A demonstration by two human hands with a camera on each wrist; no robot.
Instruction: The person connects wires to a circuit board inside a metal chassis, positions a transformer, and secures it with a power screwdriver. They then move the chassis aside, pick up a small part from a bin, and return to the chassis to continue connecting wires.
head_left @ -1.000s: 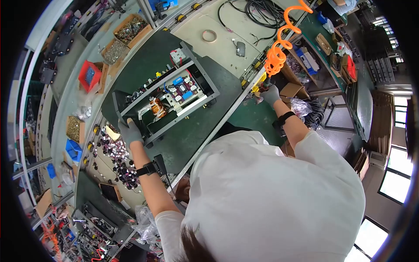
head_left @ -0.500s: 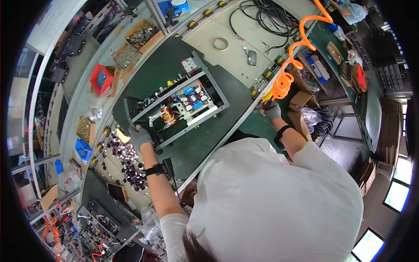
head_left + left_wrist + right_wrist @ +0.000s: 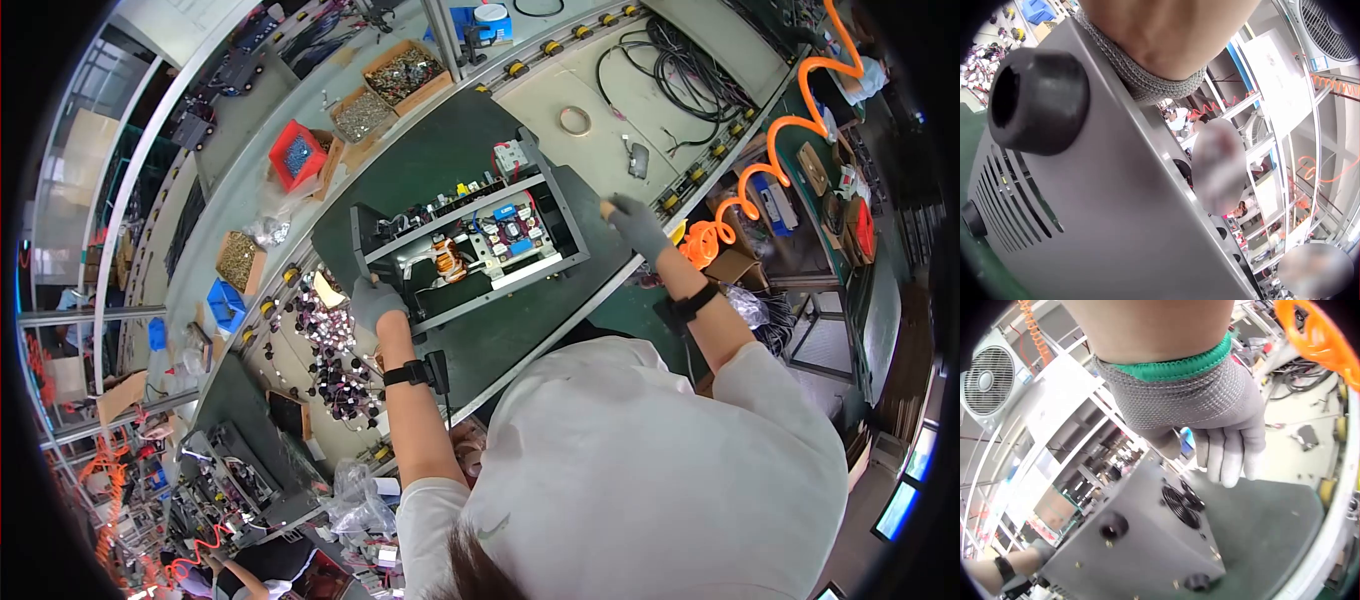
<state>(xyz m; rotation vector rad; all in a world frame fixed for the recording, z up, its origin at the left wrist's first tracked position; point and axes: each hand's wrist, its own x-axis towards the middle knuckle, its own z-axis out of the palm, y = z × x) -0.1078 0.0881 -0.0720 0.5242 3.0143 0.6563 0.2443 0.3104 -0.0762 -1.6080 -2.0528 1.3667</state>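
Note:
A grey metal equipment case (image 3: pixel 580 240) lies on its side on the dark green mat, its open face up. Inside show a copper-wound coil (image 3: pixel 447 260) and a circuit board with blue parts (image 3: pixel 519 245). My gloved left hand (image 3: pixel 378 303) grips the case's near left corner, thumb over the edge. From the left wrist, the glove's cuff (image 3: pixel 1141 78) shows behind a black rubber foot (image 3: pixel 1041 100); the fingers are hidden. My gloved right hand (image 3: pixel 1210 431) holds nothing, its fingers extended beyond the case's right end, near the round fan grille (image 3: pixel 1182 506).
An orange coiled hose (image 3: pixel 710 235) hangs at the right, past the bench's metal edge. Behind the mat lie a tape roll (image 3: pixel 575 121), a small grey part (image 3: pixel 638 160) and black cable (image 3: pixel 690 75). Bins of screws (image 3: pixel 405 75) and a heap of connectors (image 3: pixel 335 350) stand left.
My right hand has left the hose's lower end and come in over the bench beside the case. The left hand keeps its place on the case; the whole view has shifted.

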